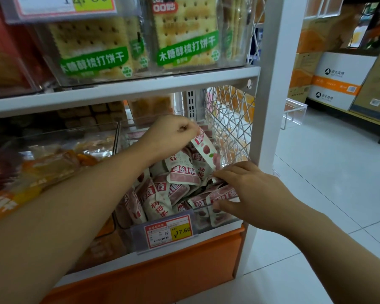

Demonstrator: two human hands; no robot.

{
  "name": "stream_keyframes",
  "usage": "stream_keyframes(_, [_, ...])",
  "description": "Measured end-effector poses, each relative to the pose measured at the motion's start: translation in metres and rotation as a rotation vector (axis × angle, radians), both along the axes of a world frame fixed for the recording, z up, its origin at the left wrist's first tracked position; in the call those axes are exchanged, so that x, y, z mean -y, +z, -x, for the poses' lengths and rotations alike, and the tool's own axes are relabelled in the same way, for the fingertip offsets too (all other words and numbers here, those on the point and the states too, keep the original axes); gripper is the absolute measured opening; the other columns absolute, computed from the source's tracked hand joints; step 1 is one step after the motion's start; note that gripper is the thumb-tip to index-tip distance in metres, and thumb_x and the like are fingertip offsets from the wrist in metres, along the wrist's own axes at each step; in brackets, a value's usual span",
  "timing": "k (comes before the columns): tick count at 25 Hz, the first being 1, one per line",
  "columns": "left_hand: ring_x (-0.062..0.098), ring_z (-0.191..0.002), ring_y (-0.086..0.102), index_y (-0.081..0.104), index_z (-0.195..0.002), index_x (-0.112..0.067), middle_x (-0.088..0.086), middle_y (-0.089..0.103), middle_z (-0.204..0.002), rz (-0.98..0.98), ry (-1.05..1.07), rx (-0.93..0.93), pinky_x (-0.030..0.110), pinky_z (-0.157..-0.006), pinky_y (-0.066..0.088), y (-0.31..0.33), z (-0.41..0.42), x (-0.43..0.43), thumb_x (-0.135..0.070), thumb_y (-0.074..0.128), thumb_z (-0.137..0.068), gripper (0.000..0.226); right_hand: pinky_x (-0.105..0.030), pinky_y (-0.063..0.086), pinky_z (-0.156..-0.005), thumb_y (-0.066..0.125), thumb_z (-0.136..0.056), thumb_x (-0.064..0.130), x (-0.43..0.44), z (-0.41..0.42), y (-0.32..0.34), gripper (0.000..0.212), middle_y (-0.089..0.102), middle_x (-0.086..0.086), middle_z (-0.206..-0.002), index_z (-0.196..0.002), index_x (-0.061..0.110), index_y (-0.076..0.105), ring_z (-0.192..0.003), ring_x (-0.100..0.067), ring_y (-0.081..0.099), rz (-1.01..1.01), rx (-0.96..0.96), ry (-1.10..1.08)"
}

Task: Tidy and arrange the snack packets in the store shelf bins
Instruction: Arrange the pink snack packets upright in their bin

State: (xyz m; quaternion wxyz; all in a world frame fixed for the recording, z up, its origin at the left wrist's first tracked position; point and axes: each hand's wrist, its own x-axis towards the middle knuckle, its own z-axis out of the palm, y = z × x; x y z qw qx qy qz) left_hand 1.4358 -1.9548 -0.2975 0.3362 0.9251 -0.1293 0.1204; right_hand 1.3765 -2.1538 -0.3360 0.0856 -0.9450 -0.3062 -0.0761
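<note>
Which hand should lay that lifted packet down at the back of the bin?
Probably the left hand. Its fingers already pinch the lifted packet over the bin's back. The right hand is busy gripping packets at the front edge.

Price tag (pixel 170 232) reads ¥17.60; cracker packs (pixel 185 49) read 木糖醇梳打饼干.

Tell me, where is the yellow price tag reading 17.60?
In the head view, the price tag is clipped to the front of the clear bin of pink snack packets, low centre, just left of and below the right hand.
</note>
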Motion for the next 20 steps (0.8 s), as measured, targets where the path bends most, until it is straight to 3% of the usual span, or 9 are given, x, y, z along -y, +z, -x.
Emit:
stream_keyframes(3, [0.006, -0.099, 0.06, 0.071, -0.086, -0.011, -0.003, 0.065, -0.102, -0.014, -0.005, 0.126, 0.024, -0.091, 0.047, -0.003, -0.008, 0.005, -0.016, 0.07, -0.082, 0.007, -0.03, 0.041, -0.097, 0.045, -0.088, 0.056, 0.001, 0.001, 0.0, 0.06, 0.038, 0.016, -0.143, -0.142, 0.035, 0.029, -0.133, -0.009, 0.026, -0.005, 0.009, 0.01])
stream_keyframes(5, [0.009, -0.095, 0.059, 0.069, -0.097, -0.013, -0.004, 0.06, -0.108, 0.003, -0.015, 0.165, 0.026, -0.088, 0.05, -0.004, -0.011, 0.009, -0.006, 0.07, -0.081, 0.017, -0.029, 0.041, -0.097, 0.046, -0.088, 0.056, 0.0, 0.001, 0.001, 0.058, 0.038, 0.016, -0.143, -0.14, 0.036, 0.03, -0.133, -0.009, 0.027, -0.017, 0.008, 0.014])
stream_keyframes(8, [0.003, -0.088, 0.059, 0.058, -0.123, -0.018, -0.01, 0.049, -0.122, -0.006, -0.045, 0.052, 0.009, -0.068, 0.05, -0.008, -0.009, 0.02, 0.002, 0.062, -0.085, 0.044, -0.028, 0.039, -0.098, 0.046, -0.088, 0.055, 0.001, 0.001, 0.002, 0.06, 0.037, 0.016, -0.144, -0.142, 0.036, 0.028, -0.133, -0.009, 0.026, -0.023, 0.008, 0.011])
stream_keyframes(10, [0.001, -0.085, 0.058, 0.059, -0.122, -0.016, -0.003, 0.059, -0.123, -0.055, -0.062, -0.063, 0.003, -0.063, 0.046, -0.014, -0.01, 0.025, 0.0, 0.06, -0.086, 0.039, -0.028, 0.039, -0.098, 0.045, -0.088, 0.055, 0.001, 0.002, 0.002, 0.061, 0.037, 0.015, -0.144, -0.143, 0.035, 0.026, -0.133, -0.009, 0.027, -0.024, 0.011, 0.006])
stream_keyframes(13, [0.008, -0.092, 0.058, 0.064, -0.116, -0.014, 0.004, 0.063, -0.119, -0.142, -0.052, -0.126, 0.012, -0.073, 0.045, -0.017, -0.012, 0.024, -0.007, 0.06, -0.089, 0.028, -0.027, 0.037, -0.099, 0.042, -0.089, 0.058, 0.0, 0.004, 0.0, 0.063, 0.036, 0.014, -0.146, -0.145, 0.034, 0.022, -0.133, -0.01, 0.027, -0.03, 0.023, -0.006])
stream_keyframes(17, [0.014, -0.106, 0.055, 0.062, -0.12, -0.019, 0.001, 0.06, -0.124, -0.464, -0.224, -0.227, 0.031, -0.091, 0.044, -0.029, -0.01, 0.023, -0.014, 0.05, -0.095, 0.028, -0.027, 0.036, -0.101, 0.041, -0.09, 0.056, -0.001, 0.006, -0.005, 0.064, 0.034, 0.013, -0.147, -0.146, 0.033, 0.021, -0.133, -0.012, 0.03, -0.102, 0.059, -0.022])
stream_keyframes(20, [0.017, -0.123, 0.049, 0.053, -0.131, -0.022, 0.0, 0.053, -0.136, -0.378, -0.197, -0.258, 0.029, -0.101, 0.039, -0.031, -0.008, 0.02, -0.015, 0.046, -0.098, 0.035, -0.032, 0.05, -0.085, 0.064, -0.082, 0.039, -0.004, 0.007, -0.011, 0.056, 0.052, 0.004, -0.135, -0.134, 0.027, 0.046, -0.121, -0.021, 0.05, -0.156, 0.155, -0.065])
